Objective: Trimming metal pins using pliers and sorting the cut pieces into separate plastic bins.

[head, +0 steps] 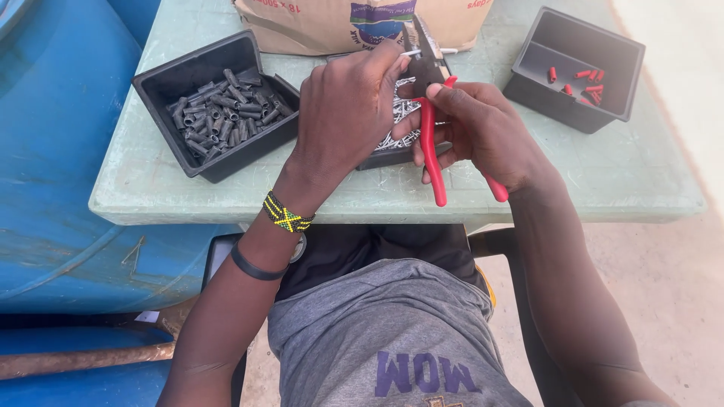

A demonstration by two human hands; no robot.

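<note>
My right hand (483,128) grips a pair of red-handled pliers (430,143), jaws pointing up and away from me. My left hand (347,105) pinches a thin white pin-like piece (434,51) at the pliers' jaws. Both hands hover over a black tray of small silvery metal parts (400,139), mostly hidden by them. To the left stands a black tray of several dark grey sleeves (222,105). At the far right a black tray (577,68) holds several small red pieces (588,83).
The trays stand on a pale green table (626,173). A brown cardboard box (354,22) lies at the far edge. A big blue drum (53,151) stands on the left, a rusty pipe (83,358) below it. Sandy ground lies to the right.
</note>
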